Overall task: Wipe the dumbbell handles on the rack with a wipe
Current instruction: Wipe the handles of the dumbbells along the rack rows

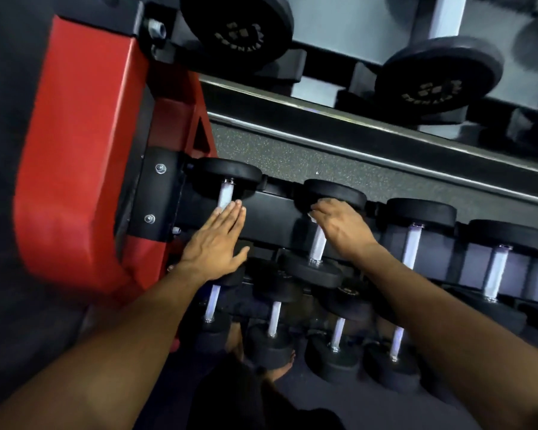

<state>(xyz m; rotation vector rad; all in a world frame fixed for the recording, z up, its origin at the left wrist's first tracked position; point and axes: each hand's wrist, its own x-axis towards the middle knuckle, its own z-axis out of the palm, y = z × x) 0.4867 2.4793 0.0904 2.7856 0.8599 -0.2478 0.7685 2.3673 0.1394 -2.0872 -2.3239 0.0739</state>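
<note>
The wipe shows only as a small white scrap at the fingertips of the right hand, whose fingers curl down over the far end of a dumbbell handle on the middle tier of the rack; the hand pinches the wipe against that handle, just below the dumbbell's far black head. To the left, the left hand lies flat with fingers straight and together, its fingertips touching the pale handle of the leftmost dumbbell on the same tier, holding nothing. The two hands are apart, one dumbbell each. Further right on this tier sit two more dumbbells with pale handles, untouched. A nearer, lower tier carries four smaller dumbbells, partly hidden under the forearms. At the left stands the red end frame of the rack, bolted to a black bracket. On the far upper tier rest larger black dumbbells.
</note>
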